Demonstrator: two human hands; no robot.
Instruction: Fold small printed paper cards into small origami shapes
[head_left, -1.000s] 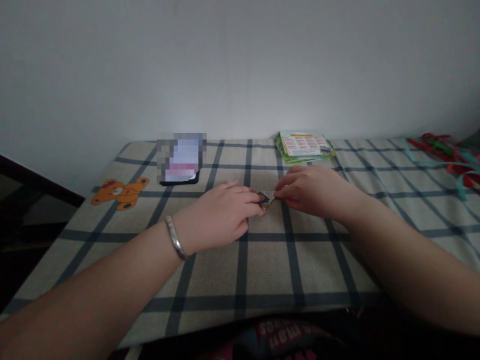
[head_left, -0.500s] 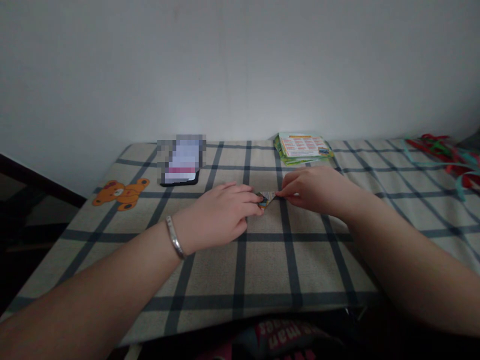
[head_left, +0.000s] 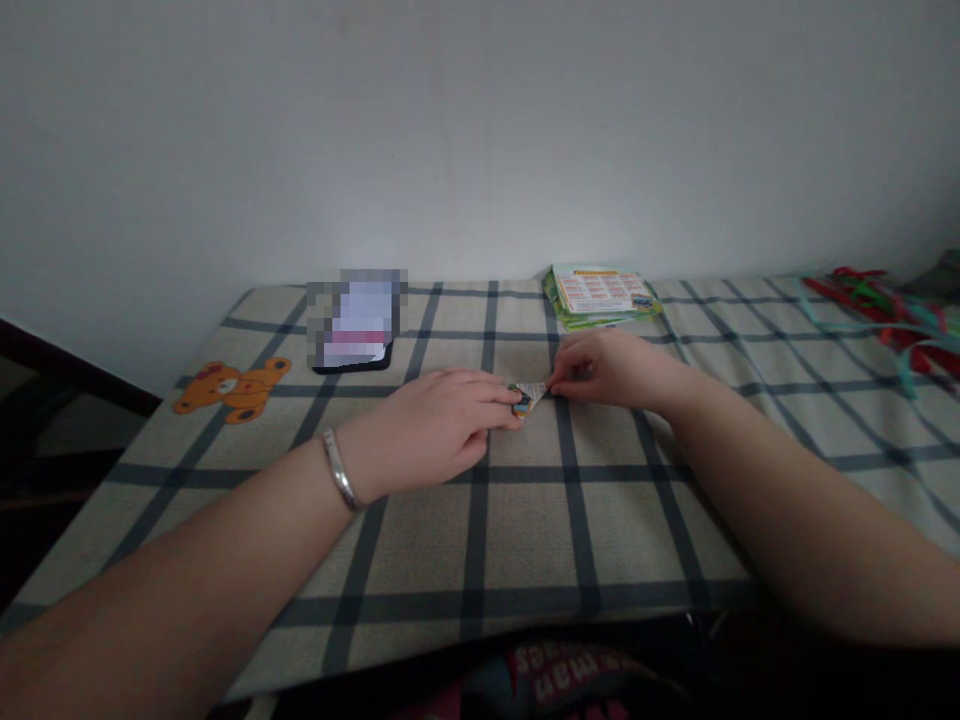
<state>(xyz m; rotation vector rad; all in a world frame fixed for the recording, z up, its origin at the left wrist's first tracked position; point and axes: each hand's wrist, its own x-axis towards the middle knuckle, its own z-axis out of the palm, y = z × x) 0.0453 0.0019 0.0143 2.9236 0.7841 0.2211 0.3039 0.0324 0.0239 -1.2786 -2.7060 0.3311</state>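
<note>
Small multicoloured folded paper [head_left: 530,397] lies between the checked cloth-covered surface's [head_left: 405,580] near and far edges, left hand [head_left: 439,422] pressing it with outstretched fingers, right hand [head_left: 611,372] pinching its tip; uneven tugging could tear it.

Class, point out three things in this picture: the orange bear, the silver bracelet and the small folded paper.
Orange bear [head_left: 247,385], head view: on its body.
Silver bracelet [head_left: 340,469], head view: midway along its visible band.
Folded paper [head_left: 531,397], head view: on its uncovered printed face.
</note>
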